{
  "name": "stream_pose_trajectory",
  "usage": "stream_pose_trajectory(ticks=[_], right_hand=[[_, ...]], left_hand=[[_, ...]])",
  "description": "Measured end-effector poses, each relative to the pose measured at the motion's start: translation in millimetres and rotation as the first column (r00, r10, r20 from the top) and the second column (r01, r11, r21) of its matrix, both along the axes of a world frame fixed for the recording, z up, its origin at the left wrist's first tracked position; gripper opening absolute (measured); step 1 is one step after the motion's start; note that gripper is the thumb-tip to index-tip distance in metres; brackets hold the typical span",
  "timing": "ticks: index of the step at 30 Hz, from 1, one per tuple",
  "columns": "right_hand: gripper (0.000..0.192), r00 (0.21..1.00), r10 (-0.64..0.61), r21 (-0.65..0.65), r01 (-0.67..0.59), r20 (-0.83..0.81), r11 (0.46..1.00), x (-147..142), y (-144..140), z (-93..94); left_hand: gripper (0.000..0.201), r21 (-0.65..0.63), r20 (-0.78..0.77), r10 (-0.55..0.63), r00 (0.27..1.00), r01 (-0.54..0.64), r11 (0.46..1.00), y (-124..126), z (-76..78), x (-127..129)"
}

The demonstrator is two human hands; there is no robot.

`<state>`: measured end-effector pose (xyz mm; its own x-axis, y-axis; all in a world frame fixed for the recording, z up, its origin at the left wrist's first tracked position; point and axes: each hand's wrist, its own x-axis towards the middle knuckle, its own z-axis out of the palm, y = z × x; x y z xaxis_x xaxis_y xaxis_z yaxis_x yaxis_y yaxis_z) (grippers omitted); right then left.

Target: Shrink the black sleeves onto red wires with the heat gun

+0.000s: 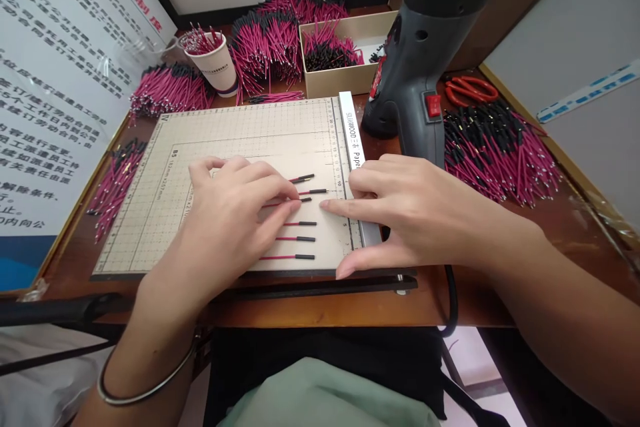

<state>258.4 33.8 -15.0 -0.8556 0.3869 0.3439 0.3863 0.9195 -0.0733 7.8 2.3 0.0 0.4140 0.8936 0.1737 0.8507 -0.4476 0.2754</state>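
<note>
1. Right now your left hand (235,213) lies flat on the cutting board (150,213), fingers spread and unclenched, pressing down the red ends of a row of short wires (300,220). It grips nothing; it only pins them.

2. Six wires show, lying side by side just left of the board's ruler edge (356,167), each with a black sleeve at its 3 o'clock end. The lower three are parallel and evenly spaced; the upper three tilt slightly and sit closer together.

3. Your right hand (410,213) rests at 3 o'clock of the row, palm down over the ruler edge, fingers extended and loose, holding nothing. Its index fingertip (327,205) points at 9 o'clock and sits just beside the black tips of the middle wires.

4. Judging by this, you are at the aligning step: squaring the sleeved tips into one line along the ruler edge.

5. The next move probably calls for a light nudge of the upper three wires so their tips match the lower three, while your left hand keeps steady pressure so the row does not roll.

6. At 12 o'clock from your right hand the heat gun (420,67) stands on the worktop (325,310), just beyond the board, with red scissors (470,89) beside it.

7. Loose wire heaps (500,147) lie at 2 o'clock, more at 9 and 11 o'clock, and a paper cup (217,63) and a cardboard box (340,77) of wires stand at 12 o'clock.
</note>
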Motion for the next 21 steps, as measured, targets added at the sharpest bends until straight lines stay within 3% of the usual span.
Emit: stream_pose_trajectory(ticks=[5, 21], right_hand=[[0.067, 0.995, 0.052, 0.017, -0.05, -0.087, 0.999, 2.3, -0.6, -5.8], [0.068, 0.995, 0.045, -0.023, -0.048, -0.089, 0.999, 0.3, -4.2, -8.2]], left_hand=[[0.029, -0.023, 0.03, -0.015, 0.999, 0.015, 1.0, -1.7, 1.6, -0.8], [0.024, -0.075, 0.067, -0.035, 0.997, 0.04, 0.996, -2.0, 3.7, -5.7]])
